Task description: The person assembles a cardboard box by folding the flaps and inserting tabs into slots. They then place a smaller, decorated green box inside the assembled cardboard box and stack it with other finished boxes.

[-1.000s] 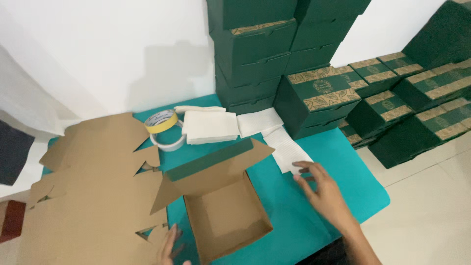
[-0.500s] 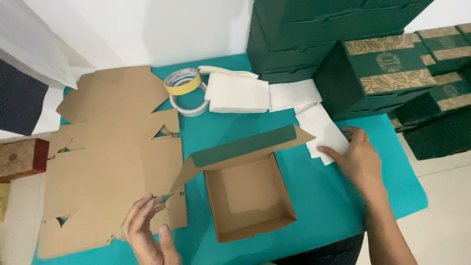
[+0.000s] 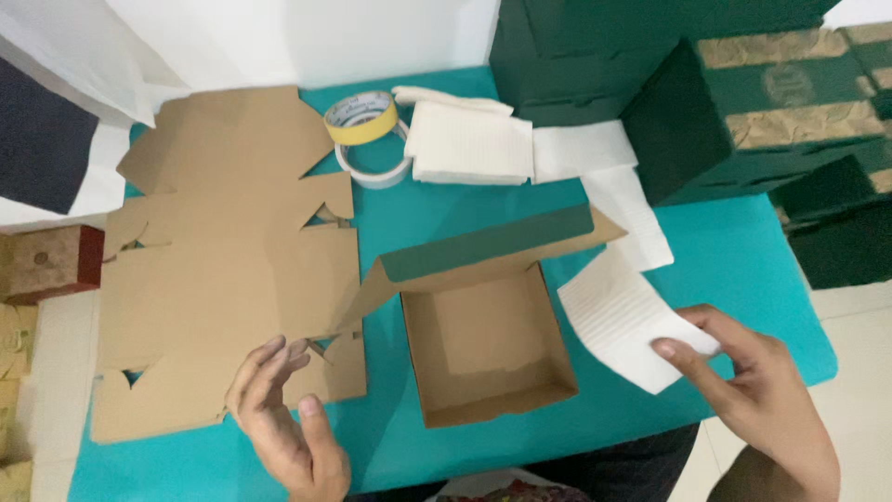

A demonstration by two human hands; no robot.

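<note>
From the head camera, the right hand (image 3: 757, 390) pinches a white ribbed paper sheet (image 3: 621, 321) between thumb and fingers, lifted just right of the open brown cardboard box (image 3: 488, 349) on the teal table (image 3: 743, 270); the left hand (image 3: 283, 423) hangs open, holding nothing, fingertips over the edge of the flat cardboard blanks (image 3: 223, 270). Behind lie tape rolls (image 3: 367, 130), a stack of white sheets (image 3: 469, 144) and dark green boxes (image 3: 706, 102).
</note>
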